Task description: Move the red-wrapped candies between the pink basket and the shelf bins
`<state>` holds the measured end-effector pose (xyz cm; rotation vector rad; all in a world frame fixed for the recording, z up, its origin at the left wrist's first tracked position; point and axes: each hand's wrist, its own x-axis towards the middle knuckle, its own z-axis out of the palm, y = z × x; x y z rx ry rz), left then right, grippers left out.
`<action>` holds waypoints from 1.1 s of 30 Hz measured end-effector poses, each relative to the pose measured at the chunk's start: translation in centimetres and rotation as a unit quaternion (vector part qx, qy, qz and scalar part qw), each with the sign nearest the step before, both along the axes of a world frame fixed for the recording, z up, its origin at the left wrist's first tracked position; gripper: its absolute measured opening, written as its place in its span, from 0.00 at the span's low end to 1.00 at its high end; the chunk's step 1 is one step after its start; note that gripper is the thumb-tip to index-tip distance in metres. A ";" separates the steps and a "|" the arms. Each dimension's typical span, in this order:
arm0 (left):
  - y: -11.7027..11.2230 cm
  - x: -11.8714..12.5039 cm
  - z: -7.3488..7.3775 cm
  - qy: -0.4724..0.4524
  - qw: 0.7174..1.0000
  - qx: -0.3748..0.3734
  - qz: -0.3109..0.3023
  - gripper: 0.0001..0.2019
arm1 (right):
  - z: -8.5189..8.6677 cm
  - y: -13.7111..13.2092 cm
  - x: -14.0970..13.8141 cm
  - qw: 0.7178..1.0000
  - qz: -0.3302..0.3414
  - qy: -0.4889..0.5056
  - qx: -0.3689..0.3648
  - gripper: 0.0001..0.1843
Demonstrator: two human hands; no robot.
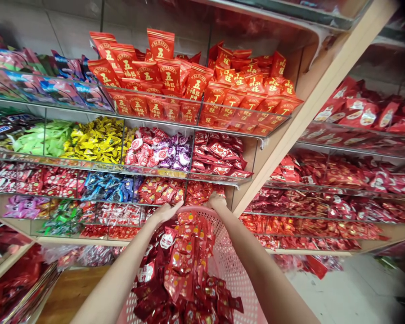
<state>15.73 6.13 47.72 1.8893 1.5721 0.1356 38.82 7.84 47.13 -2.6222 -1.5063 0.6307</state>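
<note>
A pink perforated basket (234,270) is tipped up toward the shelves, full of small red candy packets (182,265). My left hand (165,211) grips the basket's far rim on the left, fingers curled over it. My right hand (216,201) holds the far rim on the right, at the edge of a shelf bin of red packets (199,191); its fingers are partly hidden behind the rim. Both forearms run up from the bottom of the view along the basket's sides.
Tiered clear-fronted shelf bins hold wrapped candies: red and gold packets (175,85) on top, yellow (97,139), green, pink-purple (158,150) and blue ones below. A wooden upright (290,130) divides a second shelf unit of red packets (340,180) on the right. Pale floor (351,288) lies at lower right.
</note>
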 end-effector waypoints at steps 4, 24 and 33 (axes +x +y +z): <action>0.1 0.0 0.0 0.001 1.000 0.001 -0.004 0.39 | 0.2 0.0 0.6 0.999 -0.043 0.003 0.021 0.46; 2.2 0.2 -1.3 -0.027 0.999 0.012 -0.021 0.40 | 2.3 -6.2 3.5 0.828 -0.092 0.452 0.318 0.14; 2.5 0.3 -1.5 0.003 0.999 0.022 -0.028 0.43 | 2.9 -11.3 0.3 0.642 -0.176 0.710 0.229 0.11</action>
